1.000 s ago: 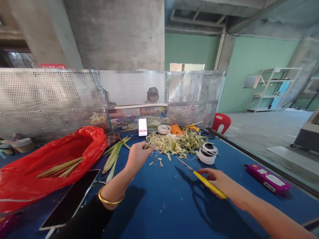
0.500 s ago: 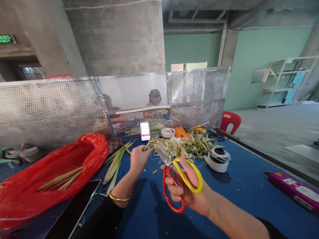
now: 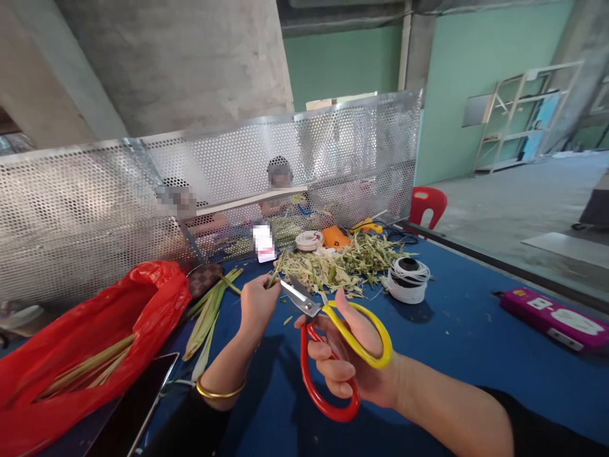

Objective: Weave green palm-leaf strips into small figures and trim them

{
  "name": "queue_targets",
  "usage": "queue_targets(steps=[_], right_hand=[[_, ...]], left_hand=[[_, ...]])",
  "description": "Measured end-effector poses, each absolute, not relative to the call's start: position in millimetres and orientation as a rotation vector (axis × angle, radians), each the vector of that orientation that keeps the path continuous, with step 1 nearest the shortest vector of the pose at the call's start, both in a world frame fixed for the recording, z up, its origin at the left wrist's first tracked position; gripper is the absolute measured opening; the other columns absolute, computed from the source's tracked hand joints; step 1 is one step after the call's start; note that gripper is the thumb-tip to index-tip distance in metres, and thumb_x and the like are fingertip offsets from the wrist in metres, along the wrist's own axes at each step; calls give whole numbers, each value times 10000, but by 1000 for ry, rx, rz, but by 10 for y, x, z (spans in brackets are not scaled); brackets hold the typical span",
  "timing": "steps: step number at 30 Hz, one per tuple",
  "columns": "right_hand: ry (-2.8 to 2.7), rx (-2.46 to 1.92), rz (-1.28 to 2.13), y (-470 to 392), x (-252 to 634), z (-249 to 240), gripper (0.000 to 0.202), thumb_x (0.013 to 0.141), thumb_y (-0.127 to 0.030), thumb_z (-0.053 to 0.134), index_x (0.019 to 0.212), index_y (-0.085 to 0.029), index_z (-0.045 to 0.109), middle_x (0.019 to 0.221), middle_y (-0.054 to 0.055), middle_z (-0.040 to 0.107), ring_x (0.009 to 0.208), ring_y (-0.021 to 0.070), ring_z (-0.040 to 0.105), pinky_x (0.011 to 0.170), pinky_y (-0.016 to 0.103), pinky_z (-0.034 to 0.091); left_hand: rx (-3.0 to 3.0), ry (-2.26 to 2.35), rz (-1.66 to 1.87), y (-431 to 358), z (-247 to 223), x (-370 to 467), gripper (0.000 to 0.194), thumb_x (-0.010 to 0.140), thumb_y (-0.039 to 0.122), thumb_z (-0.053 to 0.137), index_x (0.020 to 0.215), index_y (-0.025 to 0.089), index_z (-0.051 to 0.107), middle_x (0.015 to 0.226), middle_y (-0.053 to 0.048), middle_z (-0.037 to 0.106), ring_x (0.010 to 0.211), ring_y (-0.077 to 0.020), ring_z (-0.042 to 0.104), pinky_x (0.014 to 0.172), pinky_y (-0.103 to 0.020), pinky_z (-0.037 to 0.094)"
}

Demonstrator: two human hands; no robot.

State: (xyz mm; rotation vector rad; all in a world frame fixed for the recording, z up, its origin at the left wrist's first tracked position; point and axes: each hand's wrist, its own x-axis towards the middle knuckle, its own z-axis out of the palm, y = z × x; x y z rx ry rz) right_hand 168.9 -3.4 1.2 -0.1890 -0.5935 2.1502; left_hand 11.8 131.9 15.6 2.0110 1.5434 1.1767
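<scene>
My left hand is closed on a thin green plant strip, whose end sticks out by the fingertips. My right hand grips scissors with one red and one yellow handle. Their blades are parted and point at the left fingertips, close to the strip. Just beyond both hands lies a pile of green and pale plant scraps. Long green husk leaves lie left of my left hand.
At the left, a red plastic bag holds dry stalks beside a dark tablet. A spool of white cord, a purple box and a lit phone are on the blue table. Two people sit behind the perforated metal screen.
The view has turned and tilted slightly. The scissor blades are wider apart and have come closer to the left fingertips. Both hands keep their holds.
</scene>
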Motion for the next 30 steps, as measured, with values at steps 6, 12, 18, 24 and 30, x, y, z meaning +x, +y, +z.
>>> queue_targets(steps=[6,12,18,24,30], right_hand=[[-612,-173,2135,1,1701,-11,782,814,-761,144,1156,-189,553,650,-19,505,390,59,395,416,220,403],[-593,-210,2105,13,1705,17,765,803,-774,166,1095,-201,580,630,-27,499,377,58,394,402,216,394],[-559,-301,2096,23,1729,62,663,857,-712,206,1010,-200,598,581,-55,445,342,35,318,357,185,350],[-577,-490,2007,1,1688,76,565,855,-697,303,996,-218,570,556,-86,382,320,21,253,314,156,274],[-1122,-1259,1406,54,1803,142,446,868,-620,367,1016,-223,508,579,-69,435,348,67,357,370,205,306]], left_hand=[[2020,1505,1135,1229,149,188,197,683,324,544,596,163,614,487,69,413,515,-103,373,495,-202,280],[2019,1481,1091,1127,166,273,231,687,359,558,563,165,572,496,75,359,521,-96,335,489,-198,259],[1985,1472,1063,1113,151,292,228,676,359,570,573,158,593,485,74,363,524,-99,339,497,-203,258],[1890,1404,1041,1147,159,284,177,635,310,622,554,159,579,488,72,414,522,-94,359,510,-205,268],[1597,1220,889,1135,392,216,327,657,434,687,776,130,656,499,77,389,411,-53,263,404,-197,188]])
